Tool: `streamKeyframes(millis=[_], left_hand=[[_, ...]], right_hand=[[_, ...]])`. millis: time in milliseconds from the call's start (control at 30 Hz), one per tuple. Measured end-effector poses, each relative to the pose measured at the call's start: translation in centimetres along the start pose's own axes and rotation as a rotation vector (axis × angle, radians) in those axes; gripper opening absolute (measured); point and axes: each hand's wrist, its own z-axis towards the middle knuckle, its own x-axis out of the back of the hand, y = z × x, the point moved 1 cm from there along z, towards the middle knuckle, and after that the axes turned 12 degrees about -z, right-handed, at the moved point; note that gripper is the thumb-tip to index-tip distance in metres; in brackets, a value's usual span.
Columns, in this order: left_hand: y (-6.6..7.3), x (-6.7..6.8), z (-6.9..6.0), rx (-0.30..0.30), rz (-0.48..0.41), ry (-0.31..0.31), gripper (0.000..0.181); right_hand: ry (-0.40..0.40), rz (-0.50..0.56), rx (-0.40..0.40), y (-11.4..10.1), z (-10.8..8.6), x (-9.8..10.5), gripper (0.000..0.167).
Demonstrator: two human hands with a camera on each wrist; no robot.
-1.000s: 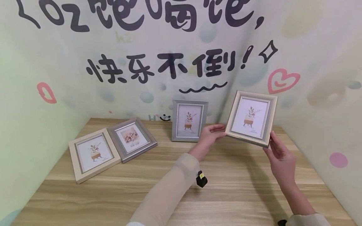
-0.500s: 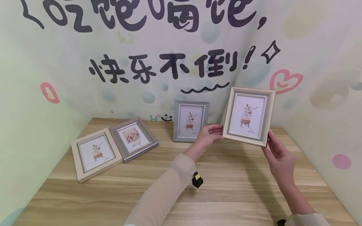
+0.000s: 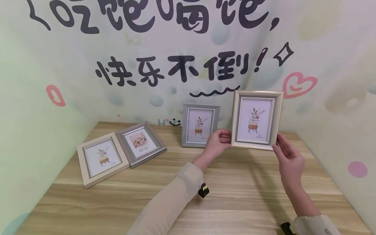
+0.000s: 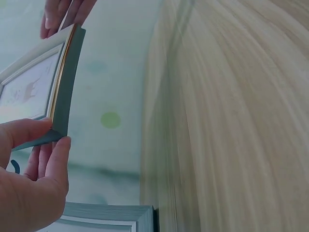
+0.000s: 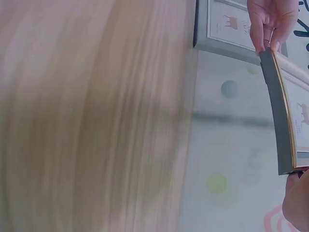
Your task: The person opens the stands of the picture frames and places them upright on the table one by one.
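1. I have the cream frame (image 3: 256,120) raised clear of the tabletop (image 3: 235,192), nearly upright, just to the right of the standing grey frame (image 3: 200,107) as the head view shows it.
2. My left fingers (image 3: 224,132) pinch its lower left corner, parted only by the moulding's thickness.
3. My right fingers (image 3: 287,146) grip the lower right corner the same way, curled round the edge (how far they reach behind, I can't see).
4. I judge it light to middling: a slim rim around a small print, easy for two hands, though both my holds are low and the top could tip.
5. The moulding looks stiff and should not bend; its smooth finish may be a little slippery, so a firm pinch on the side edges suits it.
6. The front over the print is probably the fragile part, glass or clear plastic, I can't tell which. I'd press on the rim alone and leave the pane untouched.
7. The corners look like the likeliest places to chip, so any contact with the tabletop calls for gentleness.
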Motion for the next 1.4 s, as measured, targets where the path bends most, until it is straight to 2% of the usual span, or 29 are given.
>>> streamKeyframes(millis=[200,467,667,1000,1200,1300,1400], left_hand=[[-0.2,0.2,-0.3,0.001,0.070,0.018,0.046],[-0.5,0.2,-0.8,-0.006,0.134,0.013,0.044],[-0.7,0.6,-1.3,-0.030,0.218,0.012,0.045],[-1.2,1.3,-2.0,-0.133,0.449,-0.020,0.043],[-1.4,1.6,-2.2,-0.149,0.592,-0.008,0.040],[-1.5,1.7,-2.3,-0.163,0.635,0.002,0.039],[-1.7,1.9,-2.4,-0.170,0.669,0.011,0.039]], right_hand=[[0.023,0.059,-0.081,0.2,0.4,-0.5,0.047],[0.014,0.045,-0.096,1.0,0.5,-0.8,0.046],[-0.006,-0.066,-0.144,1.6,0.9,-0.7,0.042],[-0.041,-0.239,-0.168,2.8,1.4,-1.1,0.023],[-0.076,-0.411,-0.157,3.1,1.4,-1.5,0.025],[-0.091,-0.513,-0.141,3.2,1.4,-1.7,0.030],[-0.101,-0.563,-0.142,3.4,1.5,-1.8,0.033]])
